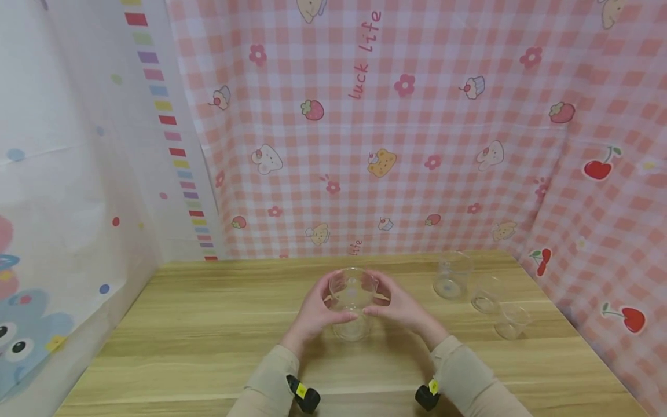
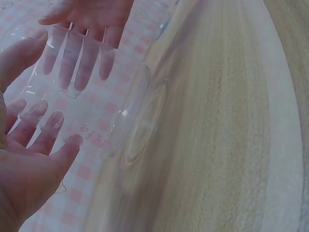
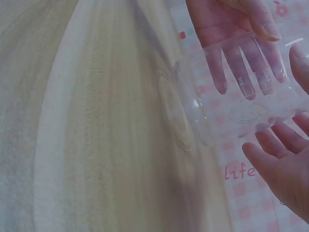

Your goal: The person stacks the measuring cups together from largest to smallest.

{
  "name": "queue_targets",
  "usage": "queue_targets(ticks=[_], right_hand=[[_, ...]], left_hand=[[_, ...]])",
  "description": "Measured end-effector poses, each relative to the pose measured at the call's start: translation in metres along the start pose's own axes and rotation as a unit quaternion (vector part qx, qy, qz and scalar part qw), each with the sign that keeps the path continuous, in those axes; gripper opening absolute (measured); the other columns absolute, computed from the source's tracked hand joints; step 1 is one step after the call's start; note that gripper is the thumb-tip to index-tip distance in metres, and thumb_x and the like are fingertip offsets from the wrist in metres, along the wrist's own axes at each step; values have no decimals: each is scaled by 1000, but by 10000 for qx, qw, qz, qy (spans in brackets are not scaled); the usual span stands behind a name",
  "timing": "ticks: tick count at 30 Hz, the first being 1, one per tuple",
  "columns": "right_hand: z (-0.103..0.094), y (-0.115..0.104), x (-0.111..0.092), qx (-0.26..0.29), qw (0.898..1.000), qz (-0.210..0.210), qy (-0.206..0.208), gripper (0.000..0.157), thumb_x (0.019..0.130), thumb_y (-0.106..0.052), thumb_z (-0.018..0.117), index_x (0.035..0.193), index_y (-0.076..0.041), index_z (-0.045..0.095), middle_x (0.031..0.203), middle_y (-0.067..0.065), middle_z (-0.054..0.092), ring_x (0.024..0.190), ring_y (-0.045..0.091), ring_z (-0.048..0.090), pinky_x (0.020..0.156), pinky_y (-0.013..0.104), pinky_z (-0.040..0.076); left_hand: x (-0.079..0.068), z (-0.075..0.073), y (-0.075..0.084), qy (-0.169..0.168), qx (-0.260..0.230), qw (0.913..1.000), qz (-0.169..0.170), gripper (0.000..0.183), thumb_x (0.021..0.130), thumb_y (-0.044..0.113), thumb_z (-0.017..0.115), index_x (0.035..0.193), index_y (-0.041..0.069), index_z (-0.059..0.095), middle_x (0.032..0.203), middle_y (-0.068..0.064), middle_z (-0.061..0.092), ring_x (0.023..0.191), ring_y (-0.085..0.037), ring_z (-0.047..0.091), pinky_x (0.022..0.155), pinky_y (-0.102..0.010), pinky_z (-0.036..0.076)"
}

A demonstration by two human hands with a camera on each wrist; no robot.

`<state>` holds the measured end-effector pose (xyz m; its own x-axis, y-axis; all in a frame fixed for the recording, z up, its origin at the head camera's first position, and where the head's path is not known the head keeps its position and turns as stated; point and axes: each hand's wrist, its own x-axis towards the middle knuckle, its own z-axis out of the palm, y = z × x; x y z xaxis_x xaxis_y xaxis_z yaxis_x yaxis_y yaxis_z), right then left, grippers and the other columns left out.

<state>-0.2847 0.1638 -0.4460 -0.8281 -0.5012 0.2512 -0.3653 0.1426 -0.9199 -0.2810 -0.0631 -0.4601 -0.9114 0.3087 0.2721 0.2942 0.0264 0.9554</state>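
Note:
A clear graduated beaker [image 1: 352,296] is upright near the middle of the wooden table. My left hand [image 1: 316,310] grips its left side and my right hand [image 1: 398,304] its right side, fingers behind and thumbs in front. In the left wrist view the fingers show through the wall of the beaker [image 2: 118,92]. Printed scale marks are on the beaker [image 3: 198,108] in the right wrist view. A faint ring [image 3: 175,112] lies on the wood just under its base; I cannot tell whether the base touches the table.
Three more clear vessels stand to the right: a large beaker [image 1: 452,281], a smaller one [image 1: 486,298] and the smallest [image 1: 512,324] nearest me. Pink checked cloth [image 1: 365,145] hangs behind the table [image 1: 219,324], and white patterned cloth [image 1: 68,145] at left.

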Motion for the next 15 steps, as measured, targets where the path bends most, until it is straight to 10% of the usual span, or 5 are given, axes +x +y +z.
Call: queue_targets(ticks=[15], right_hand=[[3, 8, -2, 204, 9998, -53, -49, 73, 90, -6, 72, 148, 6, 30, 147, 31, 39, 134, 47, 39, 108, 56, 36]], left_hand=[[1, -1, -3, -116, -49, 9999, -104, 86, 73, -3, 85, 147, 5, 42, 147, -16, 47, 137, -34, 40, 113, -53, 33]])
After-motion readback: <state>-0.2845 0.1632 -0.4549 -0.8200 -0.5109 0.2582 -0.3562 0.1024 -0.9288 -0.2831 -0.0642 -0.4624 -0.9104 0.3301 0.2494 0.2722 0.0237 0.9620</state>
